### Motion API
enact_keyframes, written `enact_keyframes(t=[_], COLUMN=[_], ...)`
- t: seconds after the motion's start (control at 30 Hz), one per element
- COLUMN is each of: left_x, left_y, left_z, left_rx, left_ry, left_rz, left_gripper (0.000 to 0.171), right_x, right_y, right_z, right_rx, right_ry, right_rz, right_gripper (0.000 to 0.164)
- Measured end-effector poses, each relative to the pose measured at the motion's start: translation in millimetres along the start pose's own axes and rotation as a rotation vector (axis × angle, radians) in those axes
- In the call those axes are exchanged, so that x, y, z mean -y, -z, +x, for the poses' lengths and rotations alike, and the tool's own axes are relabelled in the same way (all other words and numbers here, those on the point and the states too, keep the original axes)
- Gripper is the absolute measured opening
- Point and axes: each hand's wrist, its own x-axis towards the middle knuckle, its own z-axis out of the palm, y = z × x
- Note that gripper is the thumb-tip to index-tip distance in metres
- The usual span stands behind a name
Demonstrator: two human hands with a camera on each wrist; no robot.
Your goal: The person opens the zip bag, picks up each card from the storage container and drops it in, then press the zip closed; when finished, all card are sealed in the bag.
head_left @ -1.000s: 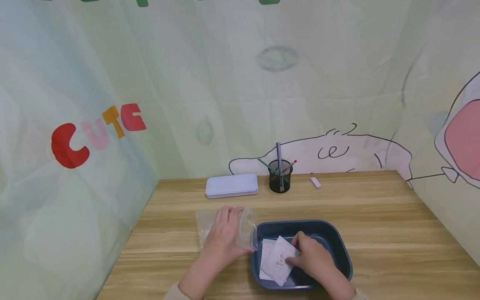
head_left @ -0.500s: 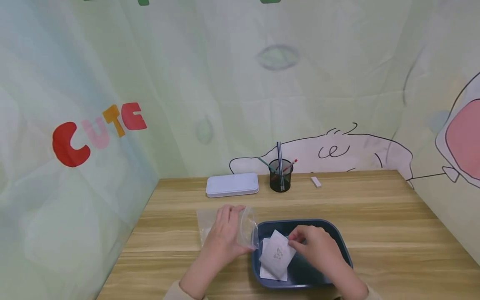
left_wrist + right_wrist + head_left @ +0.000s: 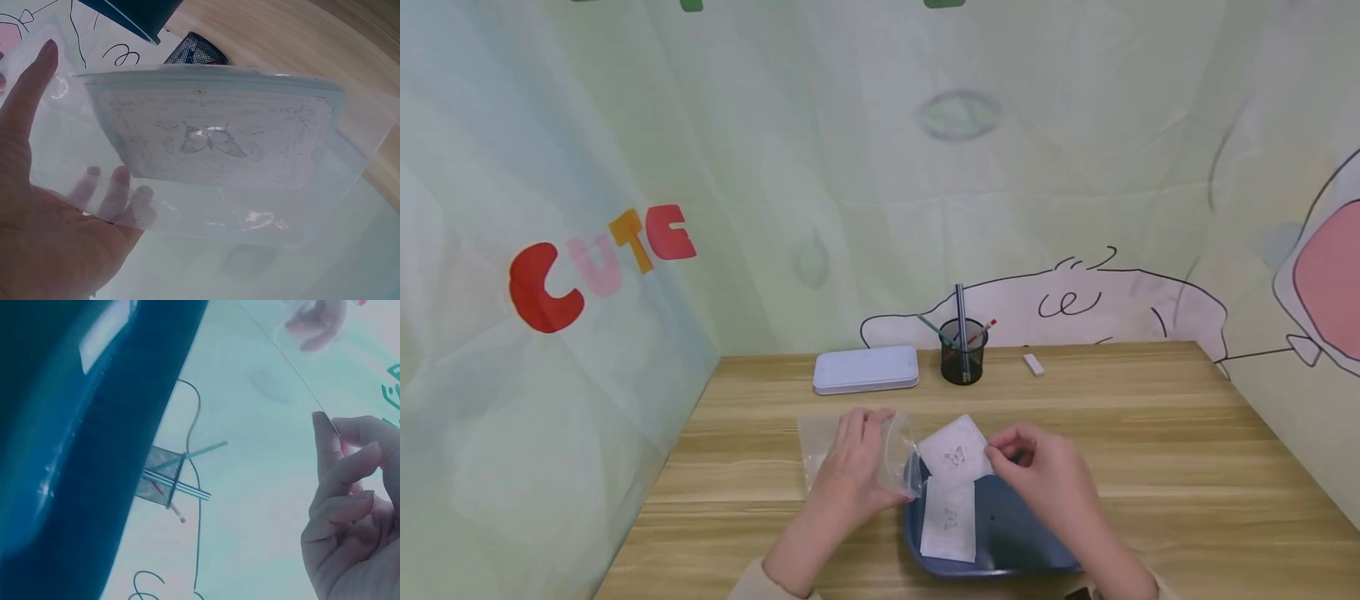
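Observation:
My left hand (image 3: 847,471) holds a clear plastic bag (image 3: 898,454) on its side, its mouth spread wide toward the right. In the left wrist view, a butterfly-printed paper square (image 3: 250,165) shows through the plastic. My right hand (image 3: 1048,471) pinches the right edge of a thin white paper square (image 3: 955,437) with a butterfly print, raised over the far left rim of a dark blue tray (image 3: 1022,533). This square appears nearly edge-on in the right wrist view. A similar square (image 3: 949,542) lies in the tray's left part.
A white flat case (image 3: 865,370) lies at the back of the wooden table (image 3: 1150,442). Beside it stands a black mesh pen cup (image 3: 953,363) holding several pencils. A white eraser (image 3: 1033,365) lies to its right. Behind hangs a printed curtain (image 3: 820,167).
My right hand has lifted the upper paper square from the tray, moving it up and away to the bag's mouth. The lower square is now uncovered. My left hand has hardly moved.

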Motion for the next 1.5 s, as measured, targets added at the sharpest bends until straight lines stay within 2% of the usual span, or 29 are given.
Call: enact_keyframes(t=[0.23, 0.47, 0.67, 0.87, 1.07, 1.5], left_x=[0.4, 0.0, -0.8, -2.1, -3.7, -4.9], left_y=[-0.2, 0.8, -0.7, -1.4, -0.8, -0.6], left_z=[1.5, 0.0, -0.2, -0.1, 0.5, 1.6], left_rx=[0.005, 0.010, -0.016, -0.008, 0.005, 0.022], left_ry=[0.010, 0.016, -0.005, -0.002, 0.011, 0.023], left_rz=[0.007, -0.008, -0.001, 0.004, 0.005, -0.005], left_gripper=[0.109, 0.110, 0.111, 0.110, 0.109, 0.107], right_x=[1.1, 0.8, 1.0, 4.5, 4.0, 4.9], right_y=[9.8, 2.6, -9.1, -19.9, -30.7, -46.4], right_z=[-0.6, -1.7, -3.4, -4.6, -7.0, -7.1], right_rx=[-0.098, -0.033, -0.028, 0.008, 0.058, 0.094], right_ry=[0.000, -0.069, -0.085, -0.181, -0.220, -0.206], right_rz=[0.145, 0.318, 0.368, 0.407, 0.469, 0.540], right_gripper=[0.008, 0.008, 0.008, 0.008, 0.007, 0.010])
